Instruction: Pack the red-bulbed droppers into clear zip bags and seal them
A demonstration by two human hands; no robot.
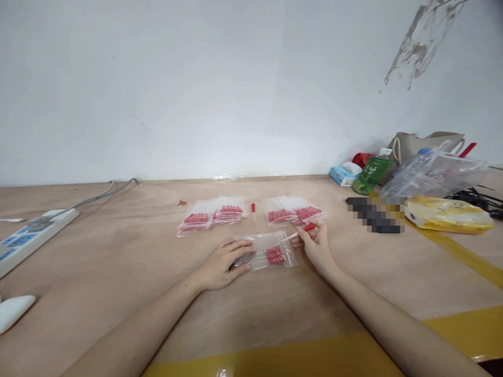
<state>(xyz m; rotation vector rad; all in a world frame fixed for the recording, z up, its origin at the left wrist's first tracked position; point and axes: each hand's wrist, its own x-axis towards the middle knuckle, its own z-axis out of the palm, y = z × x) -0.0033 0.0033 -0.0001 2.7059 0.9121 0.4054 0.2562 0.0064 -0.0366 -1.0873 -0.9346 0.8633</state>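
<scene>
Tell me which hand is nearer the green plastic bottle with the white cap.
Right. The right hand is left of the bottle and nearer the camera; the left hand lies farther left, on a clear rectangular plastic bag.

Scuffed pale wall; wooden tabletop

Zip bag on tabletop as clock centre: left hand on its 9 o'clock end, right hand at 3, loose dropper 12, bag piles 10–11, further piles 1, power strip far 9, bottle far 2.
</scene>
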